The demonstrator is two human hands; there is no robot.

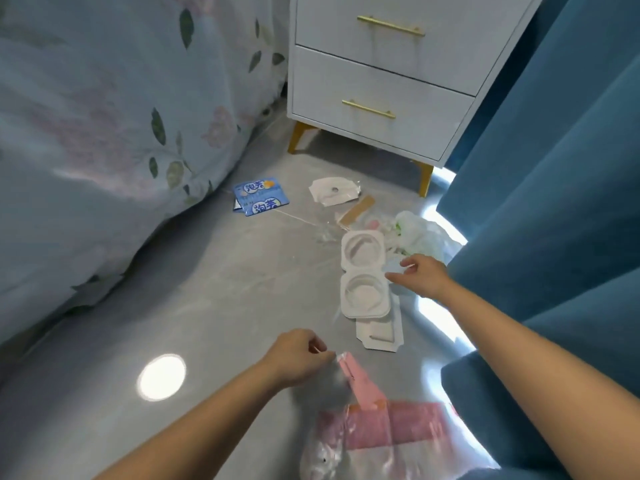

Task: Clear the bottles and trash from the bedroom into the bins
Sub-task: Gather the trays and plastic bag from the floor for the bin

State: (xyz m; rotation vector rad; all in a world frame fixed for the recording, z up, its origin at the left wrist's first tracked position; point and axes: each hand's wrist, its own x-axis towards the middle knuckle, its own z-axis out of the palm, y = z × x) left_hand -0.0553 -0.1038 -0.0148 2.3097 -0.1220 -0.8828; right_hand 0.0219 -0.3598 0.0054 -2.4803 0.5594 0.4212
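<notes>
Currently my left hand pinches the top edge of a clear plastic bag holding pink packaging, low in the view. My right hand reaches out with fingers loosely spread, its fingertips just beside the white twin-cup plastic tray on the grey floor, gripping nothing. Beyond the tray: a crumpled white bag and a blue wrapper printed with Chinese characters reading 泡芙, near the floral bedding. A white nightstand stands behind.
</notes>
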